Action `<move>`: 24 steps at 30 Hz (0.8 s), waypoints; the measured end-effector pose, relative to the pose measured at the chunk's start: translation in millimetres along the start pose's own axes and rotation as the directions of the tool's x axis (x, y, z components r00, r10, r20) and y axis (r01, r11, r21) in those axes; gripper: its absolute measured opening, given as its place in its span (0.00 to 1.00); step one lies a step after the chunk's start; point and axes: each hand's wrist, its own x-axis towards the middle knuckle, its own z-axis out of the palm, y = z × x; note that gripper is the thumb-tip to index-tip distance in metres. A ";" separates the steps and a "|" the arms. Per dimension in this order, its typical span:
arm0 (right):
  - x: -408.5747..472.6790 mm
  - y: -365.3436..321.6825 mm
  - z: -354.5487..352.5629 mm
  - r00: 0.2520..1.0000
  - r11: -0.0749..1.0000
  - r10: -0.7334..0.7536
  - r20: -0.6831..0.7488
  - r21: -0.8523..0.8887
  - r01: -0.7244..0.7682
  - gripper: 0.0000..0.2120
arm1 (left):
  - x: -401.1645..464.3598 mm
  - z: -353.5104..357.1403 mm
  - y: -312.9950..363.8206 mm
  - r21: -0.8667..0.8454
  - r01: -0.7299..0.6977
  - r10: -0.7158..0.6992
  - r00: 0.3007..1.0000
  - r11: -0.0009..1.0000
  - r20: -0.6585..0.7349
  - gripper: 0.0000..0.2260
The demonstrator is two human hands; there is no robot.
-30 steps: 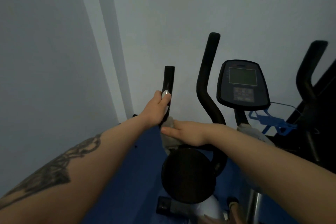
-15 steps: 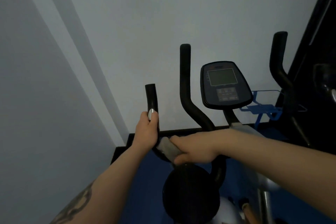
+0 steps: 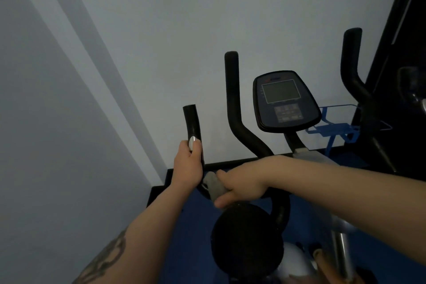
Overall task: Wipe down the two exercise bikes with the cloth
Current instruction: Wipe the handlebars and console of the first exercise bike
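An exercise bike stands before me with black curved handlebars and a dark console [image 3: 284, 100]. My left hand [image 3: 189, 163] grips the short left handlebar [image 3: 192, 122], thumb up along it. Just to its right, my right hand [image 3: 242, 185] holds a grey cloth [image 3: 214, 184] wrapped around the lower bend of that same bar. The taller left bar [image 3: 232, 99] and the right bar [image 3: 351, 64] rise behind. A round black housing [image 3: 246, 240] sits below my hands. A second bike is partly visible at the far right edge [image 3: 412, 90].
A pale wall stands close behind the bike, with a corner on the left. A blue wire bottle holder [image 3: 334, 127] hangs beside the console. The floor [image 3: 191, 237] is blue with a black skirting. A dark frame [image 3: 405, 7] runs up the right edge.
The view has shifted and tilted, so the bike sits further right. My right hand has slid the cloth a little down the bend of the bar. The left hand keeps its grip.
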 end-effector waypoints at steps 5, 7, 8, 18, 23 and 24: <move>3.1 -1.3 4.4 0.993 0.987 -0.015 -0.116 0.159 0.034 0.32 | 2.5 -0.1 -0.6 0.001 -0.010 0.010 1.000 1.000 -0.009 0.15; -1.8 7.8 14.6 0.991 0.996 -0.001 -0.136 0.091 0.014 0.33 | 2.7 -0.2 -2.7 -0.015 -0.005 0.005 1.000 1.000 -0.004 0.16; -3.3 10.3 16.7 0.992 0.997 0.004 -0.127 0.079 0.006 0.33 | 2.3 -0.2 -3.3 -0.027 0.002 -0.002 1.000 1.000 0.001 0.16; 5.2 11.6 13.9 0.988 0.975 -0.015 -0.156 0.217 0.049 0.18 | 1.4 1.3 -2.0 -0.080 -0.017 0.017 1.000 0.997 -0.001 0.14; 18.9 6.8 5.4 0.997 0.956 -0.030 -0.066 0.289 0.048 0.35 | -0.2 2.0 -2.2 -0.123 -0.019 0.019 1.000 0.992 -0.001 0.14; 22.4 4.3 3.5 0.998 0.950 -0.031 -0.056 0.310 0.046 0.35 | -0.3 2.1 -1.6 -0.125 -0.015 0.015 1.000 0.992 0.003 0.14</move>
